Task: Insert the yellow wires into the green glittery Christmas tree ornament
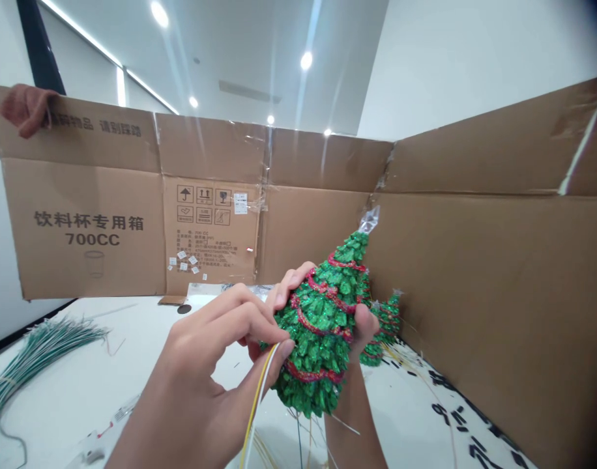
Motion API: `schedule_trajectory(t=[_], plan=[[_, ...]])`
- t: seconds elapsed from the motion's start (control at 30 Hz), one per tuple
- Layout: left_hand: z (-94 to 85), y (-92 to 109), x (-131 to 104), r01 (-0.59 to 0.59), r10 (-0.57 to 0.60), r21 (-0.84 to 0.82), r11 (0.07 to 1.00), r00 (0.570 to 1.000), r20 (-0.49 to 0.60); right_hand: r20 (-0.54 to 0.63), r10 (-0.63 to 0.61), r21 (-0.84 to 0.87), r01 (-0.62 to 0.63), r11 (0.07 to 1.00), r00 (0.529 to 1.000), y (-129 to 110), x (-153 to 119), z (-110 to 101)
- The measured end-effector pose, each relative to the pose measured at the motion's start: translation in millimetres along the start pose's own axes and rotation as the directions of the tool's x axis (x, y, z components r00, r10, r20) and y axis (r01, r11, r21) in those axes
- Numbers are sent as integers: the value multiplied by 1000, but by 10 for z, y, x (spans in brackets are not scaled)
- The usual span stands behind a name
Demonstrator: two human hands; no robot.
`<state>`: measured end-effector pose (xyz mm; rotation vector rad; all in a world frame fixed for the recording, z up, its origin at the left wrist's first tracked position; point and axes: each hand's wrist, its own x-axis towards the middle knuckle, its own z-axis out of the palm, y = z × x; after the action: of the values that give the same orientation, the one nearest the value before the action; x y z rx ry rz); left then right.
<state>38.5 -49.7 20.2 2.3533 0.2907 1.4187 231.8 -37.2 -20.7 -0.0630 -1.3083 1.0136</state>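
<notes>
Centrally held aloft: green glitter Christmas tree (325, 329) with red garland bands, cone-shaped, long axis tilted, tip leaning up and to the right toward the cardboard screen (498, 280), clear wrap twisted at the peak. Clasped from behind and below by right hand (360, 339), thumb showing on the right flank, fingertips curling over the left side (palm hidden behind the cone). Nearer the lens, left hand (215, 371), back turned to the camera, grip narrow, pinching thin yellow and white wires (259, 391) right against the tree's lower left edge; strands trailing down out of view. Beyond, just past the cone, smaller glitter trees (384, 322) standing on the white counter (98, 371) beside the screen. Far left on the counter, bundle of green wires (34, 355), well apart from both hands.
</notes>
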Motion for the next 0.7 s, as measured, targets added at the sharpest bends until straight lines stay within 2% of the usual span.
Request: schedule_trajectory(t=[0.2,0.33,0.57,0.63,0.7], plan=[[29,13,11,-71,70,-30,997,997,-18,-21,-56,-35,55,998,998,-45,5,40],[29,-32,6,-41,40,-69,997,999,-11,-16,-62,-49,62,997,998,-61,12,59],[6,-53,-12,-109,114,-149,983,993,27,-44,-74,20,75,997,996,-11,24,119],[2,-45,-22,-113,120,-142,983,992,41,-71,-86,16,87,996,994,-27,30,159],[-8,-36,-31,-112,119,-122,986,992,48,-151,-27,-43,20,999,988,-65,33,214]])
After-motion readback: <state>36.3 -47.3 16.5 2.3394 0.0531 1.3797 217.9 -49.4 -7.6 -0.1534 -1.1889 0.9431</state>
